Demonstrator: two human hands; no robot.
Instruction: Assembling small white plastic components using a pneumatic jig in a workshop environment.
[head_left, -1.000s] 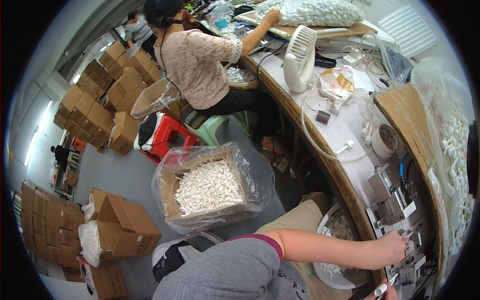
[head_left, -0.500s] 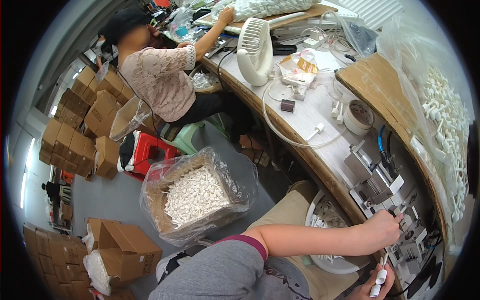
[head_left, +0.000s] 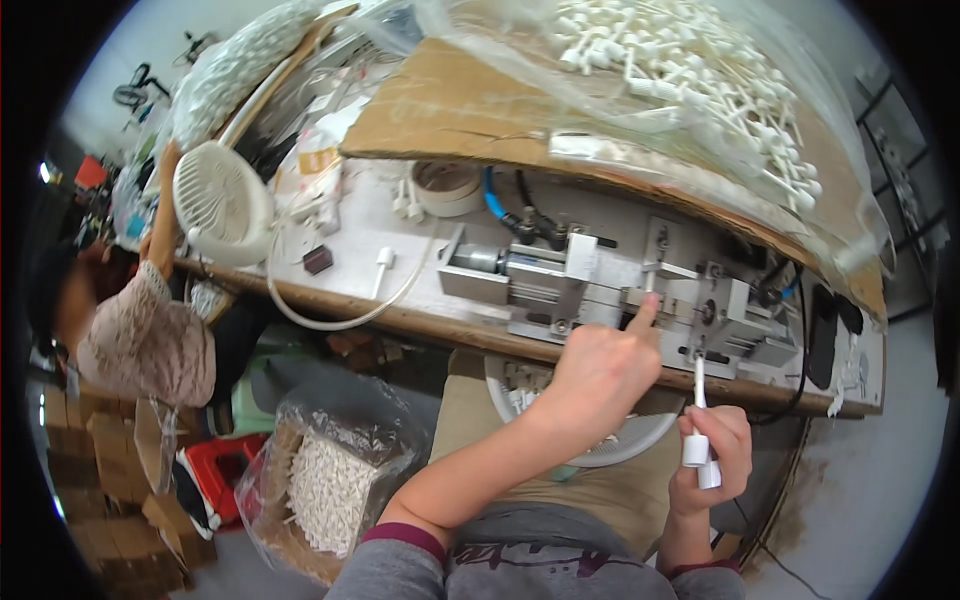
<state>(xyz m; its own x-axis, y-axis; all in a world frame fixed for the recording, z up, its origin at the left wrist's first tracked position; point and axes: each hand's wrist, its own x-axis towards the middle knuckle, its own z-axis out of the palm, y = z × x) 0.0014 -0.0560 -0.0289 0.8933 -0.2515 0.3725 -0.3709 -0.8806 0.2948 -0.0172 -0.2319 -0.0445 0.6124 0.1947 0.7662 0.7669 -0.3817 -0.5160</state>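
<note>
My left hand [head_left: 600, 372] reaches up to a small metal press fixture [head_left: 600, 285] on the workbench, its index finger touching the block at the fixture's middle. Close to the bench's near edge, my right hand [head_left: 712, 448] is shut on white plastic pieces [head_left: 698, 450], one a thin stem pointing up at the fixture. A white bowl [head_left: 625, 450] rests on my lap under the left hand. A clear bag of white stemmed parts [head_left: 690, 60] lies on a cardboard sheet [head_left: 450, 110] behind the fixture.
A white desk fan [head_left: 220, 200], a tape roll [head_left: 447, 185], a white cable [head_left: 340, 315] and blue air hoses [head_left: 495, 200] sit on the bench. Another person [head_left: 140, 330] works at left. A bagged box of white parts [head_left: 330, 480] and stacked cartons [head_left: 110, 470] stand on the floor.
The view has swung right and closer to the bench. My left hand now has its finger on the fixture, and my right hand has come up with the white pieces.
</note>
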